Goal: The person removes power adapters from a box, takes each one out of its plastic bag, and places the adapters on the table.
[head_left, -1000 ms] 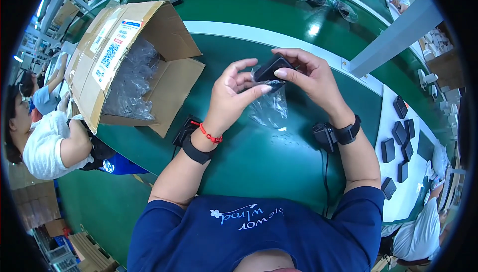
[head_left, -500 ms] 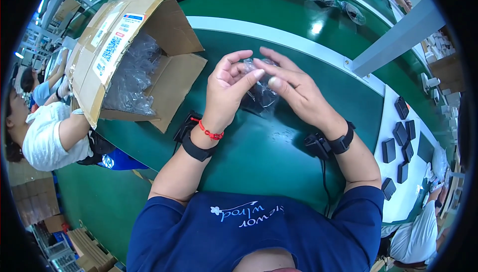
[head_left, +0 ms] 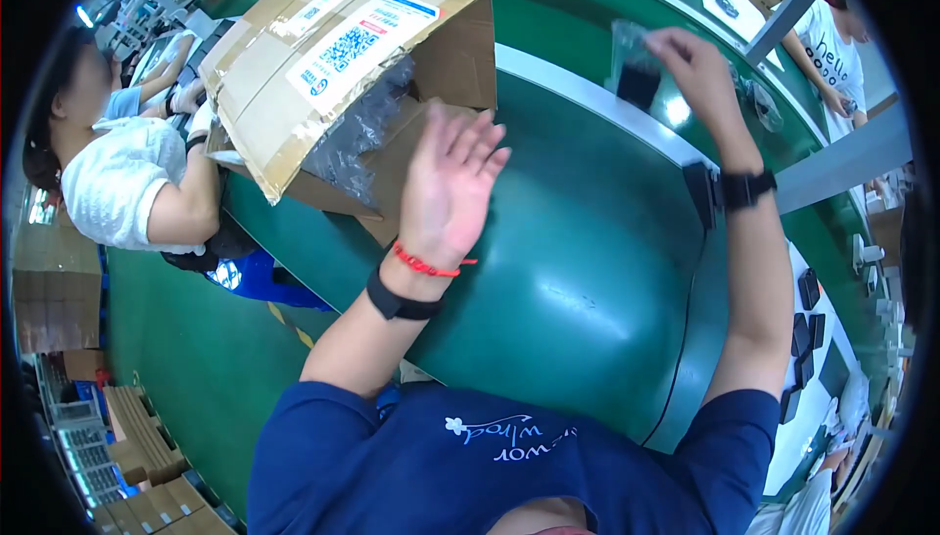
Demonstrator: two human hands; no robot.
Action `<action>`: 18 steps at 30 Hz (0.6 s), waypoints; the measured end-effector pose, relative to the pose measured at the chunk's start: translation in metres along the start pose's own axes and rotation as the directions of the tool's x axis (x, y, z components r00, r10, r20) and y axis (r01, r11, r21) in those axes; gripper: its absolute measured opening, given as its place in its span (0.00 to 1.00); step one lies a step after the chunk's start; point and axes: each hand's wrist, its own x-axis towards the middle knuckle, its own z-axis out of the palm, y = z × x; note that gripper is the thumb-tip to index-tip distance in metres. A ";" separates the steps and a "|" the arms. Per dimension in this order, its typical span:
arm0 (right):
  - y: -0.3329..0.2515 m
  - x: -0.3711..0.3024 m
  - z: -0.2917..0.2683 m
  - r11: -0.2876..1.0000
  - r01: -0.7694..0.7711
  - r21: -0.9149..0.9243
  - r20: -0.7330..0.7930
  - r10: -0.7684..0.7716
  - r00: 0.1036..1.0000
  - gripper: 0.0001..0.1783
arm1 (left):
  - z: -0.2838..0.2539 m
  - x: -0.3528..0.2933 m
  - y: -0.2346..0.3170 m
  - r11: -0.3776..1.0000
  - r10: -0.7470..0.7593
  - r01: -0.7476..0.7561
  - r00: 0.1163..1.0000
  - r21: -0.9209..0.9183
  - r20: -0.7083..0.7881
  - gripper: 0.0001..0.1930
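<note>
Since prev. frame, hands are parting & clear bag (head_left: 627, 44) w/ blk item (head_left: 638, 86) is showing farther fwd, past white rail (head_left: 586, 91), against green surface (head_left: 558, 31). R hand (head_left: 697, 70) is reaching to bag's upper R edge, fingers narrowing; can't tell if gripping. L hand (head_left: 446, 190) is hanging empty, fingers loosely spread, nr. opening of cardboard box (head_left: 264, 65). Clear plastic (head_left: 357, 139) is lying inside.
</note>
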 end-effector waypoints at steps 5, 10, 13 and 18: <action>0.065 0.071 0.032 0.935 0.016 -0.356 -0.261 -0.115 0.958 0.16 | -0.019 -0.007 0.024 0.940 -0.014 -0.015 0.996 -0.340 -0.083 0.31; 0.038 0.091 0.157 0.920 0.142 -0.366 0.016 -0.147 0.989 0.24 | -0.046 0.006 0.033 0.917 -0.010 0.024 0.999 -0.397 0.038 0.25; 0.026 0.123 0.219 0.919 0.261 -0.296 0.059 -0.255 0.965 0.32 | -0.048 0.016 0.028 0.932 0.077 -0.026 0.989 -0.361 0.129 0.18; -0.008 0.161 0.285 0.927 0.138 -0.349 -0.039 -0.162 0.986 0.37 | -0.038 0.003 0.021 0.961 0.074 -0.077 0.997 -0.264 -0.020 0.13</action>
